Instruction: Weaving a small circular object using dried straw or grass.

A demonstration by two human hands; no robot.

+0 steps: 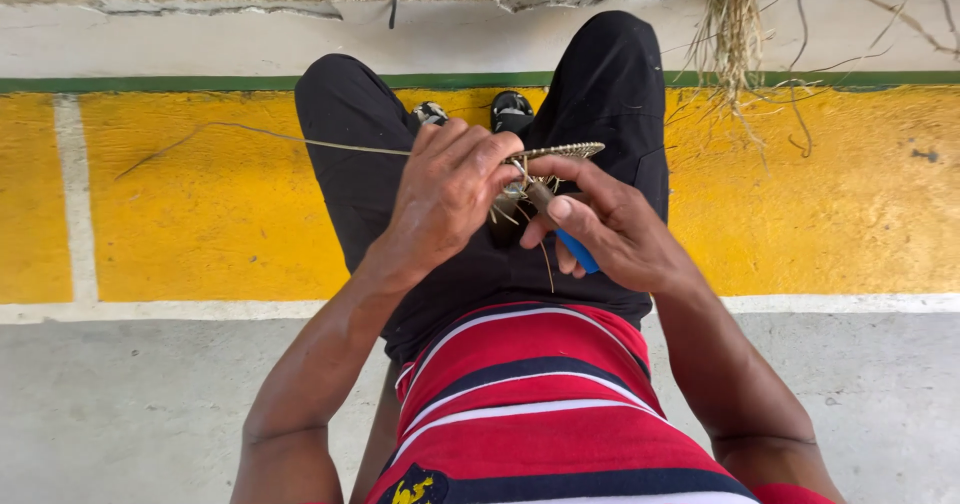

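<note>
My left hand [450,186] grips a small woven disc of coiled straw [560,152], seen edge-on above my lap. A long thin straw strand [300,140] runs from it out to the left. My right hand [610,226] holds a tool with a blue handle [578,250], its tip pressed against the underside of the woven piece. Short loose fibre ends stick out below the disc. Both hands touch each other over my black trousers [350,164].
I sit with knees apart over a yellow painted floor band [200,204] with white lines and a green stripe. A bundle of dry straw fibres [735,34] hangs at the upper right. Grey concrete [130,404] lies near me.
</note>
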